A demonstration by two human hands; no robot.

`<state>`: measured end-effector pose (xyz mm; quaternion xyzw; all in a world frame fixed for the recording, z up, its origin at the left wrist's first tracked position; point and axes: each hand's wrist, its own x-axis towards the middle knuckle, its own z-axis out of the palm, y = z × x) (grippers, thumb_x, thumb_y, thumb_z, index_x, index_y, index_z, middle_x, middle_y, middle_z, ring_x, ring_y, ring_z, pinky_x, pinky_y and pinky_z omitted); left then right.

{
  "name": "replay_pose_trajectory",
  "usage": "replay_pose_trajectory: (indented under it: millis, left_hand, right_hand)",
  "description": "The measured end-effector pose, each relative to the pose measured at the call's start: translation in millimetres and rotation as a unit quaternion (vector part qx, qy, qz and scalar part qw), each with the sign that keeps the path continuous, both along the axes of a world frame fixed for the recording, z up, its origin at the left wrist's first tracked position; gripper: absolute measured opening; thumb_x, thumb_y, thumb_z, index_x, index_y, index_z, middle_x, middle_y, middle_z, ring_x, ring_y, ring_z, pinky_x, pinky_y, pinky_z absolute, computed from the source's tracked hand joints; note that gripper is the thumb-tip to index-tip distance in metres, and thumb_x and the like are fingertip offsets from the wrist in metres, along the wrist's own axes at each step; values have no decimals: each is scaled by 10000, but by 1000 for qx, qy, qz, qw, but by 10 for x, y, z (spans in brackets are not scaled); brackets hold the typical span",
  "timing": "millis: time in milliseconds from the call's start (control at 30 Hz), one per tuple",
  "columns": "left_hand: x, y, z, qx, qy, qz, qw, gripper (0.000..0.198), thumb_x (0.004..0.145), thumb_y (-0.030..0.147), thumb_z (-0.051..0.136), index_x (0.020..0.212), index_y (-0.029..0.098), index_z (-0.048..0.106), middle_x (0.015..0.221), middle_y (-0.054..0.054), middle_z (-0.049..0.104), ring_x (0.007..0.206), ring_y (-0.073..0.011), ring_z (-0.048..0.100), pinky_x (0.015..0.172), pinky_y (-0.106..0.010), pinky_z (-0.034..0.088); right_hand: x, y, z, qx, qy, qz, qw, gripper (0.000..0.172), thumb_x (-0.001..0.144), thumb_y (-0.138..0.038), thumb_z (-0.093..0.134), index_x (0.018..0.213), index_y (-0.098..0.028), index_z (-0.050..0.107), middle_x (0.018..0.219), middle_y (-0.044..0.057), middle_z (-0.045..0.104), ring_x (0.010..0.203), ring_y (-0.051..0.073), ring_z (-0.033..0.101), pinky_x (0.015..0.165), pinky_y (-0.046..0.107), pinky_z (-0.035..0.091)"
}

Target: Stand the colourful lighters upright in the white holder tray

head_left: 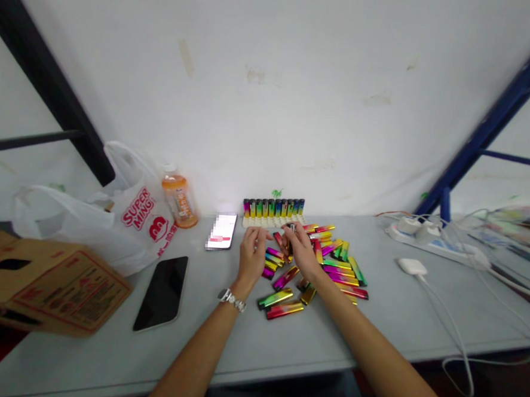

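Observation:
Shiny lighters [285,309] in red, gold, green and purple lie in a loose heap around both hands. My right hand [301,248] is closed over the heap's far left part, with a lighter [292,226] at its fingertips, its metal end showing and the rest covered. To the left, my left hand [252,253] hovers beside the heap, fingers loosely bent and apart, with nothing visible in them. Just beyond the hands, a pale slotted rack [263,222] carries a row of upright lighters [271,208] against the wall.
Left of the hands lie a lit phone [222,230] and a dark phone [162,293]. Further left stand an orange bottle [179,199], a white plastic bag [122,247] and a cardboard box [71,288]. At right are a power strip [450,249] and a white charger [412,267] with cables.

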<state>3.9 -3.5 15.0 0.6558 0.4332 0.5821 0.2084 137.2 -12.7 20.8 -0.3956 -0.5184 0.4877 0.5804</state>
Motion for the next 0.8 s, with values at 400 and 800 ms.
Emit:
replay_pose_trajectory:
  millis: [400,800]
  left_hand:
    - [23,11,-68,-22,17,-2,1000,265,957,310,453,795,184,621,889,-44,598,878,-170,579,693,-265,448]
    - [63,-5,-46,1,35,-32,999,299,950,363,477,775,189,645,924,-56,585,917,-170,569,696,-255,478]
  right_hand:
    - [14,-107,-136,63,-197,-189,960,424,799,-418,561,531,-224,295,495,-75,245,498,82,264,496,252,211]
    - [-12,-131,-173,85,-215,-189,954,357,795,-324,550,569,-223,293,515,-84,250,514,83,271,514,249,209]
